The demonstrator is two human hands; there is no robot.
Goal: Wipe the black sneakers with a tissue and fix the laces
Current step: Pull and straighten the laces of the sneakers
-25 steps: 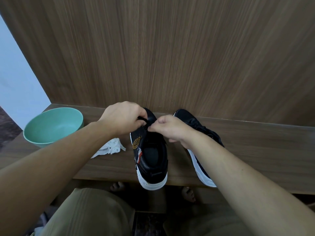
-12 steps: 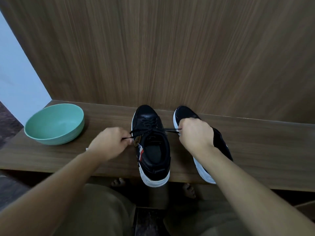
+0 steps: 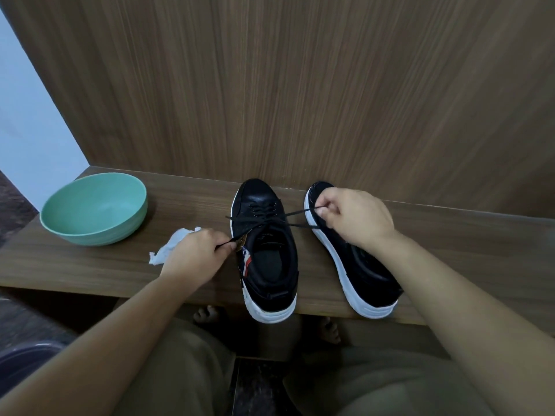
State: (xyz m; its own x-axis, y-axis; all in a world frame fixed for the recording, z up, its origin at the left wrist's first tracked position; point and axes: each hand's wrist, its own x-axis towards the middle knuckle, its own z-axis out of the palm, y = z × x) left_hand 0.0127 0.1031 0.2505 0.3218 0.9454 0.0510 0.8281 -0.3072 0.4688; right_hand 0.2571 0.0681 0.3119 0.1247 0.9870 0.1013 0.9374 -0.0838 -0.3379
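Note:
Two black sneakers with white soles stand on a wooden shelf (image 3: 90, 265), toes toward the wall. The left sneaker (image 3: 267, 253) has its black laces (image 3: 270, 220) crossed over the tongue and pulled taut to both sides. My left hand (image 3: 198, 253) pinches one lace end beside the sneaker's left flank. My right hand (image 3: 354, 217) pinches the other lace end above the toe of the right sneaker (image 3: 360, 274), hiding much of its front. A crumpled white tissue (image 3: 171, 244) lies on the shelf, partly under my left hand.
A mint-green bowl (image 3: 96, 208) sits at the shelf's left end. A wood-panel wall (image 3: 300, 85) rises right behind the sneakers. Both sneaker heels overhang the shelf's front edge. My knees and bare feet are below the shelf.
Both hands have pulled the crossed lace ends apart from the middle of the left sneaker. The right hand has risen toward the wall, the left has dropped lower, and the tissue shows again.

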